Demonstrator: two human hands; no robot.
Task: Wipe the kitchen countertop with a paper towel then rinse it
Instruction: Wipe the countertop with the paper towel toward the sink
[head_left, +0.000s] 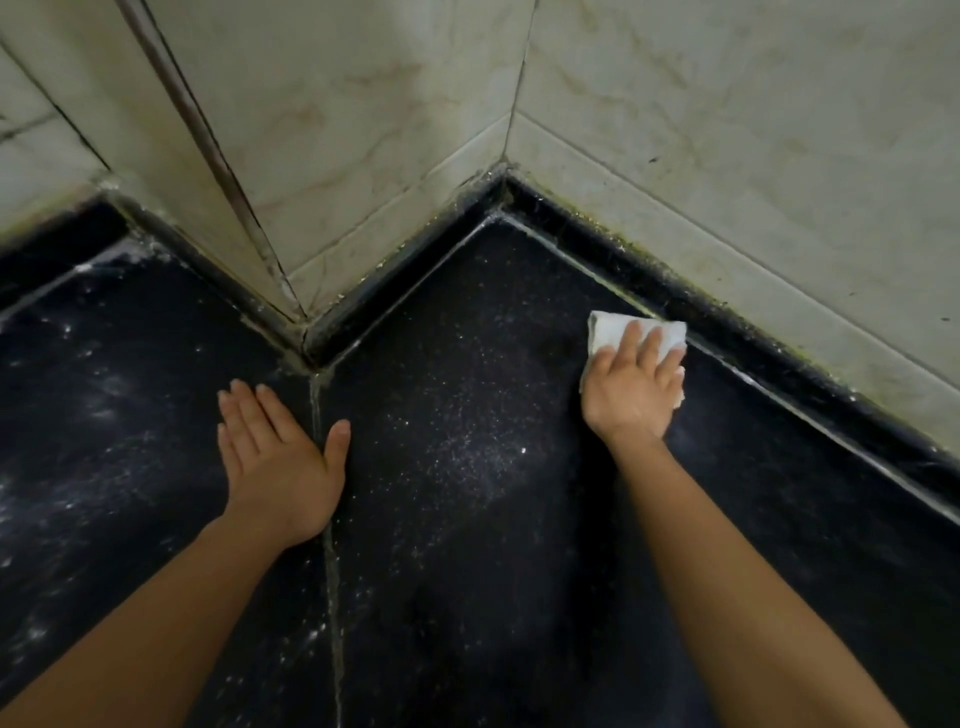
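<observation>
The black stone countertop (467, 545) fills the lower view and carries a dusting of white powder (467, 441) in its middle and at the left. A folded white paper towel (608, 330) lies on the counter near the right back edge. My right hand (631, 384) presses flat on the towel, fingers spread over it. My left hand (275, 452) rests palm down on the counter beside a grout seam, fingers apart and holding nothing.
Pale tiled walls (727, 156) meet at an inner corner behind the counter, and a tiled pillar corner (291, 306) juts out at the left. A raised black skirting strip (779, 338) runs along the wall base. A grout seam (332, 571) splits the slab.
</observation>
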